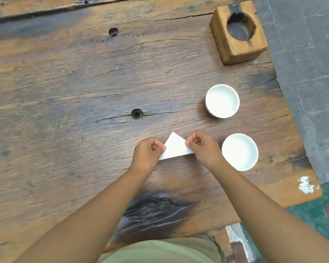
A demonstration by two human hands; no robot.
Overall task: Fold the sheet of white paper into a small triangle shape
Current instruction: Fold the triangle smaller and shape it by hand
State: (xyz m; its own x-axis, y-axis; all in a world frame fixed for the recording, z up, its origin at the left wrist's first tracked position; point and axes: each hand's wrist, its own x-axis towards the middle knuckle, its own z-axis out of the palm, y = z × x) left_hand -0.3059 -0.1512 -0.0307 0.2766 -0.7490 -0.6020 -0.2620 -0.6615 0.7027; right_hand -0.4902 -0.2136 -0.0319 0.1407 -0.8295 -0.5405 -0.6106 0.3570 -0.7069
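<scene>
The white paper (175, 148) lies on the wooden table (84, 92) as a small triangle, its apex pointing away from me. My left hand (147, 154) pinches the paper's left edge between thumb and fingers. My right hand (203, 148) pinches the right edge the same way and covers the right corner. Both fists are curled, with the paper stretched between them just above or on the wood.
Two white bowls stand to the right: one (240, 151) close beside my right hand, another (222, 100) farther back. A wooden block with a round hole (237, 33) sits at the far right corner. The table's right edge (292, 118) drops to a grey floor.
</scene>
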